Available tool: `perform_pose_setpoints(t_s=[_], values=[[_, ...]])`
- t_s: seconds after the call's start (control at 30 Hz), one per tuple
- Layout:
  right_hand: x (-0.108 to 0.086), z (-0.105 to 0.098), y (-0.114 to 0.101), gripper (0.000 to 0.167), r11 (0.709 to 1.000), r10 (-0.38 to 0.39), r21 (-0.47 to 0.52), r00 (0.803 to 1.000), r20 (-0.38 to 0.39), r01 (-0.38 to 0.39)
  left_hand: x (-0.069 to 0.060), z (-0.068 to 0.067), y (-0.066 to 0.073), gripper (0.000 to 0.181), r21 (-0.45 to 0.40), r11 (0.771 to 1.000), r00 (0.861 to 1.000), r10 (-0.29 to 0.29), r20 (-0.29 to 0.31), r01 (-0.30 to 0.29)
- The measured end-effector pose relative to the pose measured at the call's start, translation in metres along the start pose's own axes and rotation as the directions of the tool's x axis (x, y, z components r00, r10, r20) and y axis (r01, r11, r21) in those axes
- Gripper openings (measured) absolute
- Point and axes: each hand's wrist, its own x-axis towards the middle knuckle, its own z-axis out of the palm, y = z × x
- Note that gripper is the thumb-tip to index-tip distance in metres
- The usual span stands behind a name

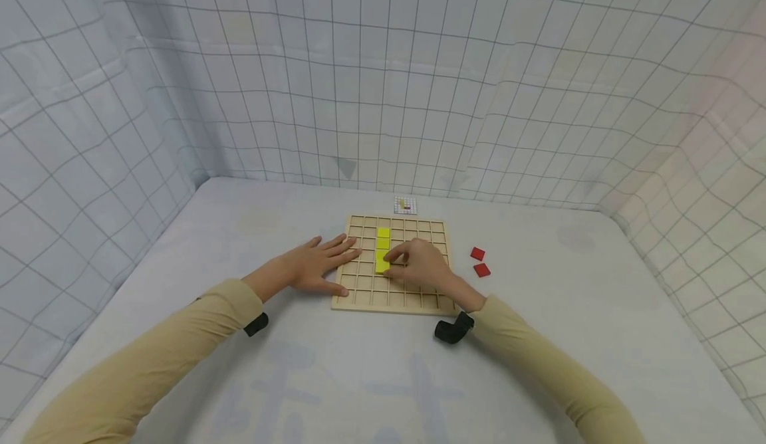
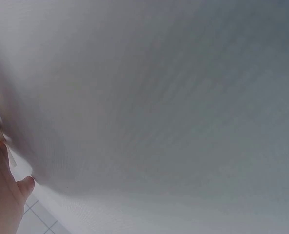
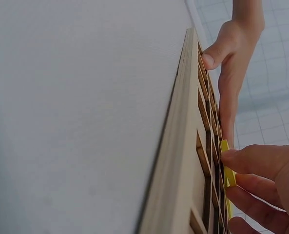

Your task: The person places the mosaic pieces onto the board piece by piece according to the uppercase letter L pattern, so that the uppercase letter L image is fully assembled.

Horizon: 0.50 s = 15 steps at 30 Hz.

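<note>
On the pale table (image 1: 359, 377), taking the board's centre as the clock's hub with 12 farthest from the person, the right hand (image 1: 421, 263) comes in from between 4 and 5 o'clock and pinches a yellow tile (image 1: 381, 266) between thumb and fingers, just off the hub toward 9. The tile is at the wooden grid board (image 1: 371, 299); whether it sits fully down in a cell cannot be told. More yellow tiles (image 1: 383, 232) lie in the same column, running from it toward 12 o'clock.

The left hand (image 1: 314, 264) lies wide at 9 o'clock, its fingers spread, the tips over the board's edge and the thumb at the near corner toward 8. It holds nothing.

Both hands stand in the way: the right hand covers cells from the hub toward 3 o'clock, and the left fingers cover some along the 9 o'clock side.

Off the board at 3 o'clock, two red tiles (image 1: 481, 270) lie close together but apart. At 12, just beyond the far edge, is a small printed card (image 1: 405, 205). A black object (image 1: 455, 328) shows below the right sleeve, between 4 and 5. Grid-lined sheeting (image 1: 389, 98) rises behind the table.
</note>
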Motion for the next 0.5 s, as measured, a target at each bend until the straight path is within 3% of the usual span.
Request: perform_pose_setpoints(t_s=[0.5], values=[[0.0004, -0.0006, -0.0032, 0.024, 1.0, -0.01, -0.002, 1.0, 0.025, 0.01, 0.0002, -0.0007, 0.0014, 0.09, -0.001, 1.0, 1.0, -0.004, -0.006, 0.004]])
